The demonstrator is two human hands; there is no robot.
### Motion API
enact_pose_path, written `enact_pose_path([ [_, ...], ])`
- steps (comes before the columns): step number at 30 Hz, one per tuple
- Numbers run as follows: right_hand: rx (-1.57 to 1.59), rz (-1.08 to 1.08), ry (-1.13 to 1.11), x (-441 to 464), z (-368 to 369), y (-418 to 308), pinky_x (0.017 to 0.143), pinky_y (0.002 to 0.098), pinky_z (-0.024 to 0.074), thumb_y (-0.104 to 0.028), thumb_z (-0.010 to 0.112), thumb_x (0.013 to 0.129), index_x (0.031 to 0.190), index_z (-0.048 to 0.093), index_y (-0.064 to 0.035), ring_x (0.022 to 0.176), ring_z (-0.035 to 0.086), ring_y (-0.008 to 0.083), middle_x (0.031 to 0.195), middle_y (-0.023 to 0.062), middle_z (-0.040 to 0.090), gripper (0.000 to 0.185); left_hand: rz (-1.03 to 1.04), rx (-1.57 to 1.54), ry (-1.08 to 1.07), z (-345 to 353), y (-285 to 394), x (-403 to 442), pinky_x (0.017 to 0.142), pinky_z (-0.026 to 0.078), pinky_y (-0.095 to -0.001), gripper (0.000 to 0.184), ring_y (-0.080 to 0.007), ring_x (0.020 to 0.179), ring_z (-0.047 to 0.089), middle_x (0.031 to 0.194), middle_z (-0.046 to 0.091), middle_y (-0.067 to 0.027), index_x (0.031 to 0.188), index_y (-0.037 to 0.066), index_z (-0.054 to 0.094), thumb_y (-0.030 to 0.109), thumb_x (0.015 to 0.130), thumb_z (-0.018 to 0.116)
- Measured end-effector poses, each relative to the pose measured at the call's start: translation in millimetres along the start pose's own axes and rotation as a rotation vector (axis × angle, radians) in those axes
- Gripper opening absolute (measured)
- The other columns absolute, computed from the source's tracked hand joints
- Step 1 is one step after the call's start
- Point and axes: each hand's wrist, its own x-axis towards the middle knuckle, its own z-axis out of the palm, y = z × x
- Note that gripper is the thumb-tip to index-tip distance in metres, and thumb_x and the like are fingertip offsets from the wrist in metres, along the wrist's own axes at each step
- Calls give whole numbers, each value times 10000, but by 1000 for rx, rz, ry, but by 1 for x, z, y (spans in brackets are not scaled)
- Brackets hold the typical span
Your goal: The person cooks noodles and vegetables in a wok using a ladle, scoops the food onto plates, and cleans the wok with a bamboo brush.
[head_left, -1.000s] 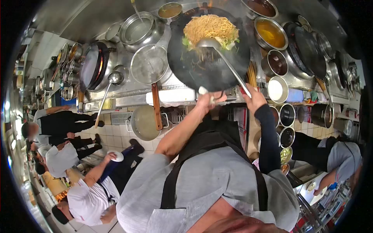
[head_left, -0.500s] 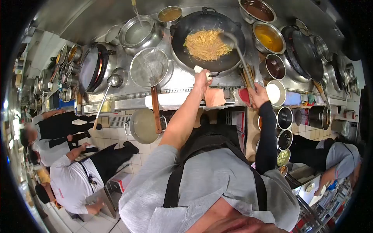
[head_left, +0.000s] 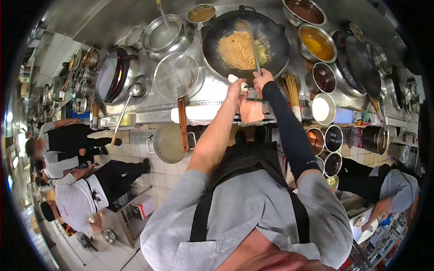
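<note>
A black wok (head_left: 278,49) sits on the range in front of me with a mound of noodles (head_left: 235,50) in it. Pale shreds and some green bits (head_left: 264,50) lie at the noodles' right side. My left hand (head_left: 235,92) is closed around the wok's near handle through a folded white cloth (head_left: 238,82). Close beside it, my right hand (head_left: 263,81) grips the handle of a long metal ladle (head_left: 256,55). The ladle reaches across the noodles, and its blurred head is at their far edge.
A wire strainer (head_left: 176,76) with a wooden handle lies left of the wok. Beyond it rests another ladle (head_left: 137,90). Pots of sauce and a bowl of yellow liquid (head_left: 317,44) stand on the right, near a bamboo brush (head_left: 292,88). Co-workers (head_left: 81,203) stand at both sides.
My right hand has moved left and forward with the ladle, close to my left hand. The ladle's head has shifted from the wok's right side to the far edge. The noodles are bunched differently.
</note>
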Motion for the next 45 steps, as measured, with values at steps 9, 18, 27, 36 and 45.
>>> enact_pose_path([
  [9, -1313, -647, 84, -99, -167, 48, 711, 522, 525, -164, 540, 959, 1441, 428, -177, 831, 656, 432, 987, 219, 661, 495, -82, 30, -21, 3, 13, -2, 393, 404, -239, 170, -203, 566, 583, 777, 559, -76, 952, 72, 504, 166, 878, 625],
  [18, -302, 126, -255, -253, -145, -80, 339, 221, 306, -136, 547, 995, 1329, 556, -89, 428, 416, 50, 687, -25, 516, 338, -134, -210, -7, 54, 33, -124, 408, 403, -219, 112, -219, 635, 574, 799, 526, -101, 978, 69, 471, 143, 936, 545],
  [27, -886, -571, 2, -196, -122, -8, 806, 445, 518, -149, 627, 905, 1314, 543, -19, 919, 668, 429, 980, 268, 674, 437, -249, 245, -15, -25, -91, -125, 341, 339, -261, 271, -137, 409, 472, 804, 672, -130, 1089, 16, 650, 113, 997, 415],
  [36, -1078, -375, -192, -193, -137, -49, 854, 453, 517, -228, 619, 911, 1278, 563, 17, 963, 665, 418, 1021, 274, 678, 444, 50, -120, 82, 32, -1, -98, 380, 389, -239, 99, -178, 598, 568, 778, 562, -92, 962, 59, 515, 158, 957, 518],
  [45, -897, -655, -62, -219, -158, -19, 861, 426, 522, -153, 640, 924, 1321, 537, 15, 1008, 671, 409, 1073, 269, 677, 443, -5, -140, 195, 55, -5, -163, 374, 410, -298, 158, -213, 504, 576, 772, 616, -98, 982, -4, 545, 142, 938, 504],
])
